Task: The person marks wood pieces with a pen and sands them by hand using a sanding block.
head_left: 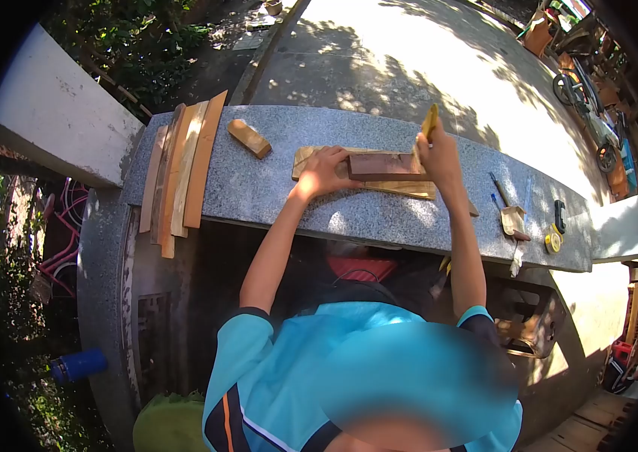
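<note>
A dark brown wooden block (385, 166) lies lengthwise on top of a lighter wooden board (409, 187) on the speckled stone table (289, 207). My left hand (324, 172) grips the block's left end, its thumb along the near side and its fingers over the board behind. At the block's right end is my right hand (439, 157), closed around a narrow yellow piece (430, 121) that sticks up past the fingers. Its lower part is hidden in the hand, and I cannot tell what kind of thing it is.
Several wooden strips (195, 162) lie across the table's left end, near a small wooden block (249, 138). To the right are a blue pen (495, 202), a small wooden piece (513, 219), a yellow tape roll (553, 240) and a black clamp (560, 215).
</note>
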`<action>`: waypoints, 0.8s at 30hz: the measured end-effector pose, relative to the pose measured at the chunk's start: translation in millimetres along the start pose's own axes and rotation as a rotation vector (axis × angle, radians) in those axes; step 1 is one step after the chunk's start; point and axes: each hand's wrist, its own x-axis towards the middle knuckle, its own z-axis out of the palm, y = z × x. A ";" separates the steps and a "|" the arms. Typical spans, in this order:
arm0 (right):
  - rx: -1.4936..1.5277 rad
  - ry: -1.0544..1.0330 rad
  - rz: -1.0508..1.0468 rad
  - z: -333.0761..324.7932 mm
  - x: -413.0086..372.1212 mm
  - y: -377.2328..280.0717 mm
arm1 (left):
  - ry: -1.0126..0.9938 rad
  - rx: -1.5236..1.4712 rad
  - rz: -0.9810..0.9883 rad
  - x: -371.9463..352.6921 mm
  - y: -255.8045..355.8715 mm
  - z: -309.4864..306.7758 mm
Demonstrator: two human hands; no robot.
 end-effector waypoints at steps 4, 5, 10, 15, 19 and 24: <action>0.518 -0.097 -0.140 55.5 -6.2 -50.3 | -0.071 -0.283 -0.156 3.7 16.0 -14.3; 0.533 -0.130 -0.109 57.8 -6.6 -52.9 | -0.045 -0.225 -0.094 4.5 12.9 -12.9; 0.298 0.136 0.183 5.8 -3.9 20.3 | 0.009 -0.073 -0.043 -1.6 3.6 -5.3; -0.167 0.225 0.139 -33.8 -4.5 41.1 | 0.006 -0.063 -0.042 3.3 11.3 -4.3; 0.268 -0.049 -0.115 27.3 -16.8 -31.8 | 0.030 -0.122 -0.037 -3.8 9.2 -3.5; 0.597 -0.169 -0.121 13.9 -15.1 -53.6 | 0.116 -0.612 -0.195 -0.3 5.2 -8.3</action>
